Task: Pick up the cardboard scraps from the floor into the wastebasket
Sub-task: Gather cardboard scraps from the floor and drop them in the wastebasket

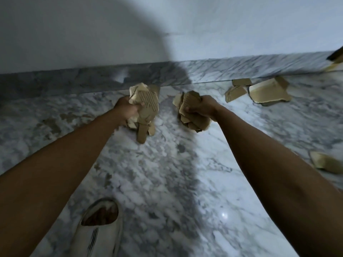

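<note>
My left hand grips a bunch of tan cardboard scraps, one strip hanging down from it. My right hand grips a second bunch of cardboard scraps. Both bunches are held above the marble floor, near the wall. More scraps lie on the floor to the right: a large folded piece, two smaller pieces beside it, and one piece at the right edge. No wastebasket is in view.
The white-grey marble floor meets a marble skirting and a pale wall. My foot in a white slipper stands at the bottom left. A dark object shows at the far right edge.
</note>
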